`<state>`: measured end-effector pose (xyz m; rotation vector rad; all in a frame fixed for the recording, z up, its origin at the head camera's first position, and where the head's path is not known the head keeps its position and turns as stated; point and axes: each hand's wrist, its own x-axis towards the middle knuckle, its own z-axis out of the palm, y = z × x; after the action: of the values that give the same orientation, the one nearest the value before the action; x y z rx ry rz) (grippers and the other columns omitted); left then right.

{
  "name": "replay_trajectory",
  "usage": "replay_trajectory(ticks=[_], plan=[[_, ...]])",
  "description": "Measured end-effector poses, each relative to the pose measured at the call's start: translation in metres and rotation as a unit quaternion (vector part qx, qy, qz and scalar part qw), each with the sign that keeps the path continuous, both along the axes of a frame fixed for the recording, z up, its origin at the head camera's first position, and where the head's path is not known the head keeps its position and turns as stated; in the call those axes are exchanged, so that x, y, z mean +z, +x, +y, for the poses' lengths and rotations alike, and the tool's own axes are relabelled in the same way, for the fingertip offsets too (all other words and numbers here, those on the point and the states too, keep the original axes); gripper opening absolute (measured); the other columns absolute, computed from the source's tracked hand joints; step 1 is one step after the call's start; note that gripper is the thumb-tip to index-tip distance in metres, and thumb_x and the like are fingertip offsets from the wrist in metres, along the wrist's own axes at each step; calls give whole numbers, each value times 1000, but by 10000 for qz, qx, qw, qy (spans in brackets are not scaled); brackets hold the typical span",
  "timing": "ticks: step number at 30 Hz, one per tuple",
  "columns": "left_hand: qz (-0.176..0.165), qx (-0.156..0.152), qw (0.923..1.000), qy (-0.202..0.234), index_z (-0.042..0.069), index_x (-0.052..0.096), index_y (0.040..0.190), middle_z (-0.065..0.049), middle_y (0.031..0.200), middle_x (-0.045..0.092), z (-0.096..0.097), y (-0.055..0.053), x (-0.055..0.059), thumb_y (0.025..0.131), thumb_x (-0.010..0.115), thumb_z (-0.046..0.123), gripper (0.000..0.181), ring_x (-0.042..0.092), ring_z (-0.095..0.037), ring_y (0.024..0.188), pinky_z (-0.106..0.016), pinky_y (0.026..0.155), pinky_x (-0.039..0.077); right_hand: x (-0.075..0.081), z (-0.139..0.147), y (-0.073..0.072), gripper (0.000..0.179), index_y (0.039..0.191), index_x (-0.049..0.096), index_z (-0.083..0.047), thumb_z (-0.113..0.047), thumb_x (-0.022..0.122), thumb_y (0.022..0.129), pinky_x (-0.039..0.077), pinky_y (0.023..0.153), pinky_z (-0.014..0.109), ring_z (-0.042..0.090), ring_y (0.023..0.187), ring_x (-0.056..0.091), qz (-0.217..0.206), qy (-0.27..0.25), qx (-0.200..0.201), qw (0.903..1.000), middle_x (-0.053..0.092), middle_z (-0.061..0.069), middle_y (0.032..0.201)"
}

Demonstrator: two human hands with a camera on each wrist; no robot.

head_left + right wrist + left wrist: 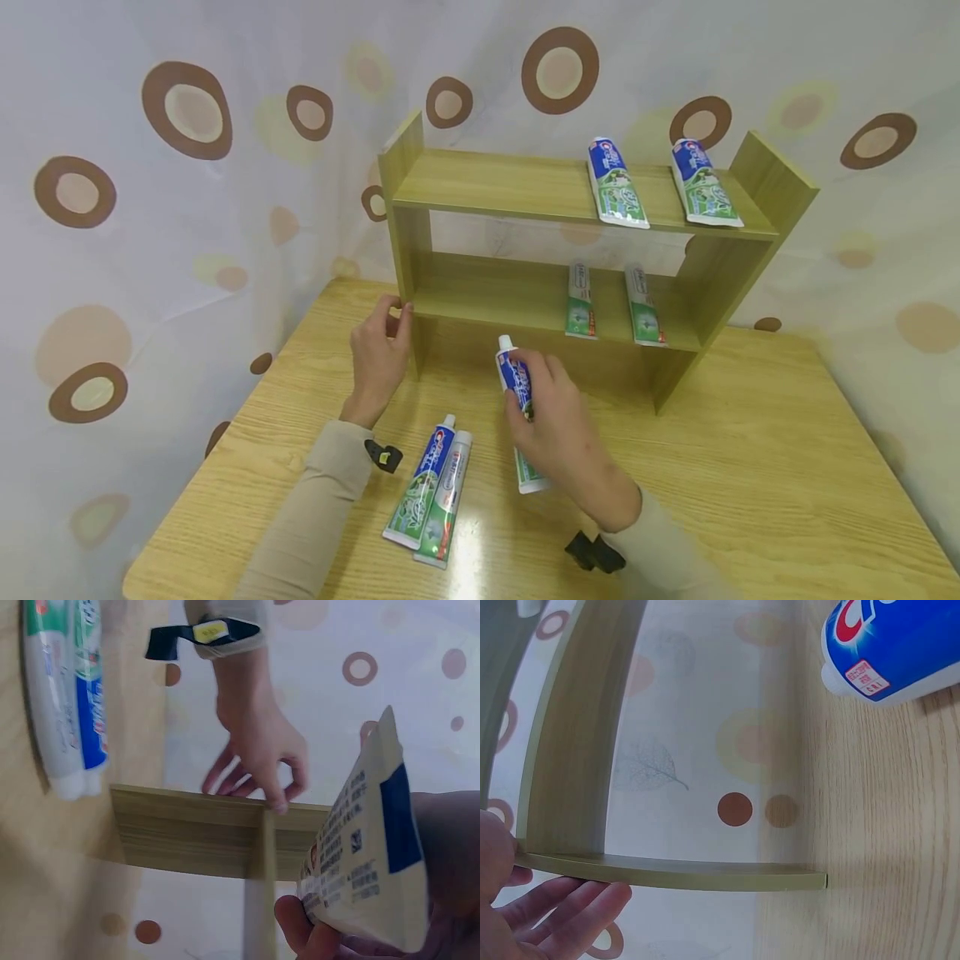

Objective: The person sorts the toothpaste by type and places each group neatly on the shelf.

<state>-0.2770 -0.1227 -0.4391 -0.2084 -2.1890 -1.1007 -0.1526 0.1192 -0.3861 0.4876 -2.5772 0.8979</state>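
My right hand (558, 425) grips a blue and green toothpaste tube (513, 377) by its sides, cap pointing away, in front of the shelf's lower board. The tube's printed white back (356, 855) shows in the right wrist view. My left hand (378, 346) holds the left side panel of a two-tier wooden shelf (487, 179), thumb by the front edge and fingers against the outer face (570, 911). On the table between my forearms lie a blue and green toothpaste tube (426, 483) and a white and green one (452, 500), side by side.
Two blue and green tubes, one (618, 187) left of the other (705, 187), lie on the upper board's right half. Two white and green tubes (580, 304) (645, 308) lie on the lower board. A patterned curtain (225, 292) hangs behind the wooden table (787, 467).
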Motion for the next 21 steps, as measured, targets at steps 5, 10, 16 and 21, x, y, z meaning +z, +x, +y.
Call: replay_trajectory(ticks=[5, 10, 16, 21], plan=[[-5, 12, 10000, 4, 0, 69, 114, -18, 77, 74, 0, 1, 0, 112, 64, 19, 20, 70, -33, 68, -32, 62, 50, 25, 2, -5, 50, 145, 57, 1, -6, 76, 99, 69, 68, 40, 39, 98, 78, 201, 85, -53, 9997, 67, 27, 126], [42, 25, 10000, 4, 0, 69, 113, -17, 76, 74, 0, 1, -2, 111, 65, 18, 19, 70, -32, 68, -32, 62, 50, 50, 4, -7, 49, 146, 57, 1, -10, 73, 101, 69, 73, 46, 42, 102, 78, 209, 239, -71, 9995, 67, 28, 130], [81, 32, 10000, 3, 0, 69, 114, -17, 75, 73, 0, -1, -2, 111, 65, 19, 19, 69, -31, 67, -30, 61, 48, 79, 9, -10, 46, 147, 56, 1, -11, 68, 104, 69, 75, 46, 38, 101, 75, 53, 317, -93, 9994, 66, 27, 129], [128, 14, 9999, 3, 1, 69, 113, -16, 75, 74, 1, 0, -1, 111, 65, 19, 19, 70, -31, 67, -31, 61, 49, 100, 13, -14, 45, 146, 55, 2, -11, 66, 105, 69, 78, 48, 37, 101, 72, 37, 368, -139, 9992, 65, 25, 125]])
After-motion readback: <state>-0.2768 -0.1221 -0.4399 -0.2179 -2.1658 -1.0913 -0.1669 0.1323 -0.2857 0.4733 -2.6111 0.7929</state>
